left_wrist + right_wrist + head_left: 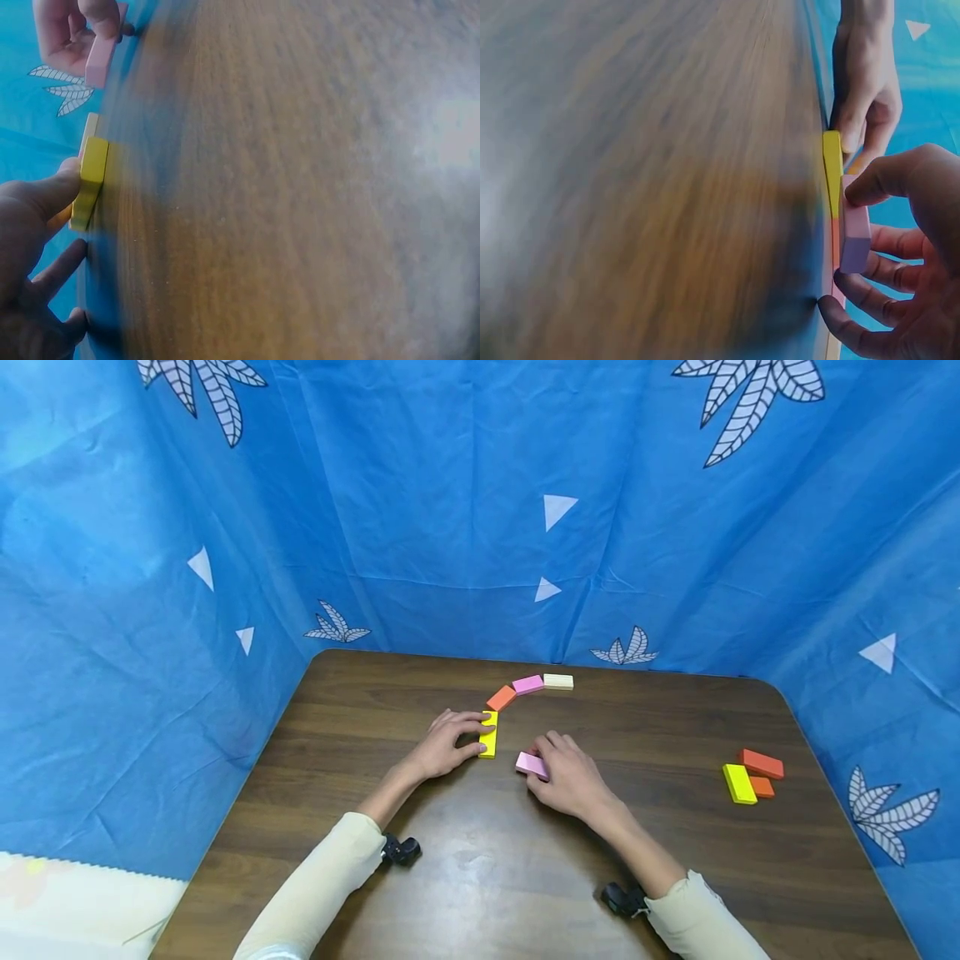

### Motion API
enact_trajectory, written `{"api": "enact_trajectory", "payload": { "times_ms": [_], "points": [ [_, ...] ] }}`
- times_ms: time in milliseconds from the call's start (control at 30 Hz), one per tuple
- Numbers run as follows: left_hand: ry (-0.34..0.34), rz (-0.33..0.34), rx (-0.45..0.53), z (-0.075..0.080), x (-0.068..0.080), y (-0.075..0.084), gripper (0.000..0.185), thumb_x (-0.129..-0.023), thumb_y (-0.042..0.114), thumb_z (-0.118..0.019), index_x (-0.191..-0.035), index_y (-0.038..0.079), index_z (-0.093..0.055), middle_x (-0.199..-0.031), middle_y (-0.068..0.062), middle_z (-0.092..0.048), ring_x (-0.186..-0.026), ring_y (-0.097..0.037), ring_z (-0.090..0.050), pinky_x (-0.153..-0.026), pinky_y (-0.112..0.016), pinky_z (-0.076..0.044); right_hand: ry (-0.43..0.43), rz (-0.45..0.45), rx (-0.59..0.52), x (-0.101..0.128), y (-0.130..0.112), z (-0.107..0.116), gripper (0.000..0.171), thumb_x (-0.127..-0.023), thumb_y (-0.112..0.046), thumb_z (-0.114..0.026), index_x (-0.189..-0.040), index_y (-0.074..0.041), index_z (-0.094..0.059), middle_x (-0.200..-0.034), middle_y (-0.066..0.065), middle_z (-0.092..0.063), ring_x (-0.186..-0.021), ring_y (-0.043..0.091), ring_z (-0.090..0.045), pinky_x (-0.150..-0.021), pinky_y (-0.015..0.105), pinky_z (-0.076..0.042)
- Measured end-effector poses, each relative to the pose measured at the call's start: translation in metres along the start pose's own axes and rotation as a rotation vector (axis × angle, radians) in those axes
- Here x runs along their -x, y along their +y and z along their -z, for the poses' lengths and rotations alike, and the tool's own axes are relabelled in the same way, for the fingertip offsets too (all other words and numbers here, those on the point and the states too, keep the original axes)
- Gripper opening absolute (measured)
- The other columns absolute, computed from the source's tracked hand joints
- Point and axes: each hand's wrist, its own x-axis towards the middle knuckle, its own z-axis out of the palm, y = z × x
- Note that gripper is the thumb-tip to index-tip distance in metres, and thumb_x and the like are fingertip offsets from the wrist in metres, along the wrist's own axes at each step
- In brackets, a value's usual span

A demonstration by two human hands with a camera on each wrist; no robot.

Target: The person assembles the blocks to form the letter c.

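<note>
Left hand (448, 745): fingers rested on yellow block (488, 734) ending the curved row | right hand (567, 774): pinched pink block (532, 765) just beside it | risk: a nudge could skew the row.

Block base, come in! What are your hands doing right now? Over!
Left hand touches yellow block at the curved row's end. Right hand pinches pink block, flat on the table. Nothing between them.
</note>
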Motion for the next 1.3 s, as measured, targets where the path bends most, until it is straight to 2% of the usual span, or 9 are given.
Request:
{"api": "enact_trajectory", "payload": {
  "times_ms": [333, 700, 1000, 1300],
  "points": [
    [-0.006, 0.006, -0.008, 0.001, -0.002, 0.001, 0.039, -0.102, 0.029, -0.076, -0.14, 0.02, -0.074, -0.156, -0.004, -0.064, -0.147, -0.031, -0.056, -0.136, -0.066, -0.019, -0.029, 0.075, 0.02, -0.008, -0.018, -0.005, 0.037, -0.092, -0.032, -0.084, -0.12, -0.014, -0.069, -0.111, 0.002, -0.069, -0.099, 0.02, -0.057, -0.084, 0.04, -0.054],
    [-0.011, 0.01, -0.007, 0.002, -0.003, 0.001, 0.039, -0.102, 0.028, -0.076, -0.14, 0.019, -0.073, -0.157, -0.004, -0.063, -0.148, -0.032, -0.055, -0.136, -0.065, -0.018, -0.048, 0.086, 0.001, -0.012, -0.027, -0.012, 0.037, -0.093, -0.036, -0.085, -0.119, -0.014, -0.069, -0.104, -0.002, -0.065, -0.092, 0.015, -0.054, -0.077, 0.031, -0.049],
    [-0.014, -0.003, -0.021, 0.002, -0.003, 0.003, 0.04, -0.102, 0.028, -0.076, -0.14, 0.018, -0.073, -0.156, -0.006, -0.064, -0.146, -0.033, -0.056, -0.135, -0.067, -0.02, -0.052, 0.069, -0.174, -0.01, -0.033, -0.016, 0.032, -0.095, -0.033, -0.085, -0.114, -0.012, -0.07, -0.099, -0.001, -0.062, -0.081, 0.009, -0.053, -0.068, 0.024, -0.046],
    [-0.018, 0.007, -0.02, 0.002, -0.003, 0.002, 0.04, -0.103, 0.029, -0.075, -0.142, 0.019, -0.073, -0.157, -0.004, -0.063, -0.147, -0.031, -0.056, -0.136, -0.065, -0.018, -0.073, -0.007, -0.272, -0.013, -0.037, -0.015, 0.026, -0.094, -0.031, -0.086, -0.106, -0.013, -0.071, -0.09, 0.001, -0.063, -0.075, 0.01, -0.054, -0.063, 0.021, -0.044]
  ]
}}
